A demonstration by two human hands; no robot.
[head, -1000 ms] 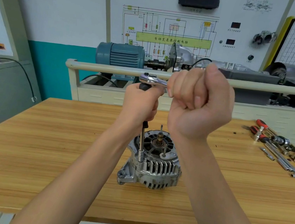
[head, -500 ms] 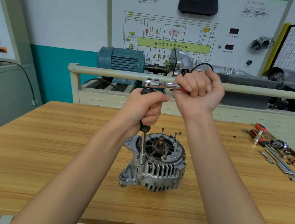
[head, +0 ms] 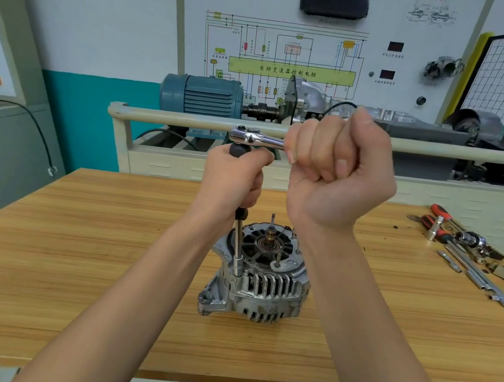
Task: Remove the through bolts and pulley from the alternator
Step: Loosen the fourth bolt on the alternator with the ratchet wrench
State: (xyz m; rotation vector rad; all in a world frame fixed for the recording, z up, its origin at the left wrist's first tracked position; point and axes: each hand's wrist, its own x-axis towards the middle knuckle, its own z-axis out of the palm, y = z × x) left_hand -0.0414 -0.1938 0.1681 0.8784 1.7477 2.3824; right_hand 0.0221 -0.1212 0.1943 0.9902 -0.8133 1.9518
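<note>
Panel (head: 291,71) label reads 自动变速器控制电脑

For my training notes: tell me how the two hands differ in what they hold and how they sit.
The left hand wraps the upright black driver handle over the alternator; the right hand fists the level ratchet handle. The left hand sits lower, the right hand higher. Both grip one joined tool.

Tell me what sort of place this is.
Probably a car-mechanics training workshop: a wiring diagram board on the wall, a blue motor on a demonstration rig, and loose tools on the wooden bench beside an alternator.
</note>
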